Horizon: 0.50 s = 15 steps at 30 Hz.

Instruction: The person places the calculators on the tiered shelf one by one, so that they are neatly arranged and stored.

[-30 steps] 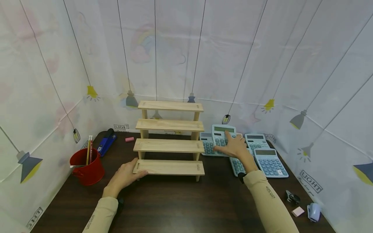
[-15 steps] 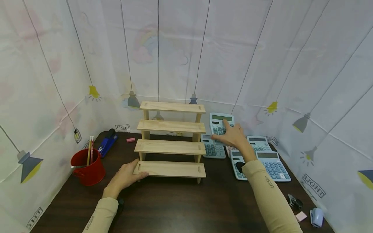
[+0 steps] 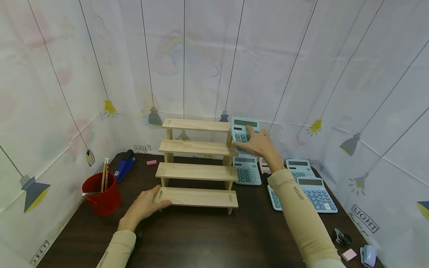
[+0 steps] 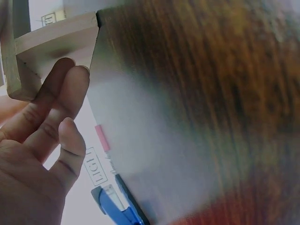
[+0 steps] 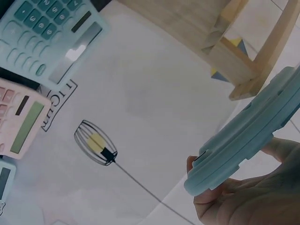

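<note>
My left hand (image 3: 144, 204) grips the left end of the lowest tier of a four-step wooden stand (image 3: 197, 197), its thumb on the top face. In the left wrist view two fingers reach under a shelf (image 4: 56, 40) beside its support. My right hand (image 3: 261, 145) holds a light-blue calculator (image 3: 238, 134) up at the right end of the stand's top tier, display facing me. The right wrist view shows this calculator (image 5: 243, 136) edge-on between thumb and fingers, close to the stand's wooden frame (image 5: 239, 70).
Right of the stand lie several calculators, among them a blue one (image 3: 247, 172), a pink one (image 3: 264, 165) and another blue one (image 3: 316, 193). A red bucket (image 3: 107, 203) with pencils, a blue stapler (image 3: 123, 167) and a pink eraser (image 3: 151, 162) are at left.
My right hand has lifted the light-blue calculator from among the others and carried it up and left to the stand's top tier. My left hand keeps its hold on the stand.
</note>
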Each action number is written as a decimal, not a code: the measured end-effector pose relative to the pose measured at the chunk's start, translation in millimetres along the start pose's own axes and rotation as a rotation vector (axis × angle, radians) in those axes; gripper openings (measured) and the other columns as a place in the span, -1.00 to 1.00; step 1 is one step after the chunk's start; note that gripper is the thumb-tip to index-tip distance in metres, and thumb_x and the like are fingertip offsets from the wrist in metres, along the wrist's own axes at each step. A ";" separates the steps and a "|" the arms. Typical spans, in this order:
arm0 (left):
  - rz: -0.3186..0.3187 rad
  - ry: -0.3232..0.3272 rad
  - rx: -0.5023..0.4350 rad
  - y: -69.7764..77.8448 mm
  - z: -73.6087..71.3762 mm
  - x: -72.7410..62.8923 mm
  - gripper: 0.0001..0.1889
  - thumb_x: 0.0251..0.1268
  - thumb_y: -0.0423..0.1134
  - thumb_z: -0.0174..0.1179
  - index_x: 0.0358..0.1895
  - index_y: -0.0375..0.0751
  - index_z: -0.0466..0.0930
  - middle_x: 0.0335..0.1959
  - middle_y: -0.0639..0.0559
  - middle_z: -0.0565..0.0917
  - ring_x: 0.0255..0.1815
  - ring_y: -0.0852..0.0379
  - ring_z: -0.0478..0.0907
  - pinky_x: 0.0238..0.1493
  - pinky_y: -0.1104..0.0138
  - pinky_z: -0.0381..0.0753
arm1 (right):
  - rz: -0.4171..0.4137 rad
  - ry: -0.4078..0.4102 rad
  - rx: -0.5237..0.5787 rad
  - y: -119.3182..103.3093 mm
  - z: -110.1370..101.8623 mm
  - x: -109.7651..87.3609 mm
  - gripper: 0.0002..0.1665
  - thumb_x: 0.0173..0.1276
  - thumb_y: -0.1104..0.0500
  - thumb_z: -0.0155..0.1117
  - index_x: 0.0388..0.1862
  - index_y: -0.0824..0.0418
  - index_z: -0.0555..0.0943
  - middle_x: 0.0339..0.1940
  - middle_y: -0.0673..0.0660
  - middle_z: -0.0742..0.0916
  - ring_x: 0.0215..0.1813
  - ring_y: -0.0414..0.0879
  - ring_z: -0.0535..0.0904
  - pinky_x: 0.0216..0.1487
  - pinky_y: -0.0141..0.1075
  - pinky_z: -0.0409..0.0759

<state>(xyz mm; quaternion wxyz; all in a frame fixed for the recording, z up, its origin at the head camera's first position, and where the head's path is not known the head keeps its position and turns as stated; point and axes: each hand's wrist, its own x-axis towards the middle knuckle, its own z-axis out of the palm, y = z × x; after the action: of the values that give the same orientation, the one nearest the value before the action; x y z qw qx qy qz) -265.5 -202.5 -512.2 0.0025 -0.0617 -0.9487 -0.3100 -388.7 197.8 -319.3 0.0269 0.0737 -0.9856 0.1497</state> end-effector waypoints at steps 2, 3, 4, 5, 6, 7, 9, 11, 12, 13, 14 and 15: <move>0.001 0.007 -0.001 -0.7 1.0 -0.1 0.08 0.14 0.43 0.25 0.51 -0.34 0.24 0.36 -0.37 0.52 0.32 -0.28 0.54 0.33 -0.16 0.49 | -0.004 0.005 -0.006 -4.4 0.5 5.1 0.29 0.21 -0.57 0.11 0.69 0.00 -0.13 0.47 0.66 0.15 0.48 0.60 0.11 0.34 0.46 0.26; 0.002 0.009 -0.002 -1.2 1.9 0.0 0.07 0.14 0.43 0.25 0.51 -0.34 0.24 0.36 -0.36 0.52 0.32 -0.27 0.54 0.33 -0.16 0.50 | -0.002 0.007 -0.003 -6.7 0.7 7.6 0.28 0.20 -0.56 0.11 0.69 0.00 -0.13 0.47 0.65 0.15 0.48 0.59 0.12 0.35 0.47 0.25; 0.005 0.012 -0.003 -1.8 2.8 0.1 0.07 0.15 0.43 0.25 0.51 -0.34 0.24 0.36 -0.36 0.52 0.32 -0.27 0.54 0.32 -0.15 0.50 | 0.002 0.008 0.003 -8.8 0.9 9.9 0.29 0.20 -0.56 0.12 0.69 -0.01 -0.13 0.48 0.65 0.14 0.50 0.58 0.10 0.36 0.47 0.23; 0.007 0.013 -0.005 -2.1 3.6 -0.1 0.07 0.15 0.43 0.25 0.51 -0.34 0.24 0.36 -0.36 0.52 0.32 -0.27 0.54 0.32 -0.15 0.50 | 0.005 0.008 0.007 -10.6 1.4 12.5 0.29 0.19 -0.56 0.12 0.69 -0.01 -0.13 0.49 0.65 0.13 0.51 0.58 0.07 0.38 0.48 0.20; 0.008 0.016 -0.007 -2.3 4.5 -0.2 0.07 0.15 0.43 0.25 0.51 -0.34 0.24 0.36 -0.36 0.52 0.31 -0.27 0.54 0.32 -0.15 0.50 | 0.009 0.009 0.011 -12.5 1.7 15.0 0.29 0.18 -0.56 0.12 0.69 -0.01 -0.12 0.51 0.64 0.11 0.53 0.58 0.04 0.40 0.48 0.16; 0.010 0.019 -0.010 -2.6 5.3 -0.1 0.06 0.16 0.43 0.24 0.51 -0.33 0.24 0.36 -0.35 0.52 0.31 -0.27 0.54 0.32 -0.15 0.51 | 0.010 0.010 0.012 -14.5 1.6 17.2 0.30 0.16 -0.56 0.12 0.69 0.00 -0.11 0.52 0.64 0.10 0.55 0.58 0.01 0.42 0.49 0.12; 0.013 0.021 -0.015 -2.3 5.9 -0.3 0.06 0.16 0.42 0.25 0.52 -0.33 0.23 0.36 -0.36 0.52 0.32 -0.27 0.54 0.32 -0.15 0.51 | 0.009 0.017 -0.001 -18.9 1.4 21.7 0.31 0.13 -0.56 0.12 0.68 0.02 -0.07 0.53 0.63 0.10 0.56 0.57 0.00 0.46 0.48 0.06; 0.016 0.025 -0.018 -1.4 5.3 -1.1 0.05 0.17 0.41 0.25 0.51 -0.34 0.24 0.35 -0.36 0.53 0.31 -0.28 0.54 0.31 -0.16 0.51 | 0.004 0.022 -0.026 -23.1 1.5 26.2 0.30 0.13 -0.57 0.12 0.68 0.04 -0.03 0.53 0.63 0.11 0.56 0.57 0.01 0.49 0.45 0.02; 0.016 0.027 -0.017 -1.3 5.0 -1.2 0.05 0.17 0.40 0.26 0.51 -0.34 0.24 0.35 -0.36 0.53 0.31 -0.28 0.55 0.31 -0.15 0.51 | 0.003 0.025 -0.036 -25.2 1.3 28.2 0.29 0.13 -0.57 0.11 0.67 0.04 -0.02 0.54 0.63 0.11 0.56 0.57 0.01 0.50 0.44 -0.01; 0.016 0.028 -0.017 -1.2 4.6 -1.3 0.05 0.17 0.40 0.26 0.51 -0.35 0.24 0.35 -0.36 0.53 0.31 -0.28 0.55 0.31 -0.15 0.51 | 0.003 0.027 -0.041 -27.4 1.3 30.0 0.29 0.13 -0.57 0.11 0.67 0.05 0.00 0.55 0.63 0.11 0.56 0.57 0.00 0.50 0.44 -0.02; 0.015 0.030 -0.018 -1.1 4.2 -1.5 0.05 0.16 0.39 0.27 0.51 -0.35 0.25 0.35 -0.36 0.53 0.31 -0.28 0.55 0.31 -0.15 0.51 | 0.003 0.026 -0.042 -29.4 1.5 31.4 0.28 0.14 -0.58 0.11 0.67 0.04 0.00 0.56 0.62 0.10 0.57 0.57 -0.02 0.51 0.44 -0.04; 0.014 0.031 -0.017 -1.3 3.9 -1.7 0.05 0.16 0.39 0.27 0.51 -0.35 0.25 0.35 -0.36 0.53 0.31 -0.28 0.55 0.31 -0.15 0.51 | 0.004 0.023 -0.043 -31.1 1.7 33.1 0.28 0.14 -0.58 0.10 0.67 0.04 0.00 0.57 0.61 0.08 0.58 0.57 -0.05 0.51 0.44 -0.06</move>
<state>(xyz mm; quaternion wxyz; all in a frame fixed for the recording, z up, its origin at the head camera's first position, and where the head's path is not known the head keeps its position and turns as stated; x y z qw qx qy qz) -263.8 -201.4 -516.2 0.0190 -0.0634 -0.9455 -0.3189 -416.7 163.4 -309.3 0.0395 0.0692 -0.9884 0.1294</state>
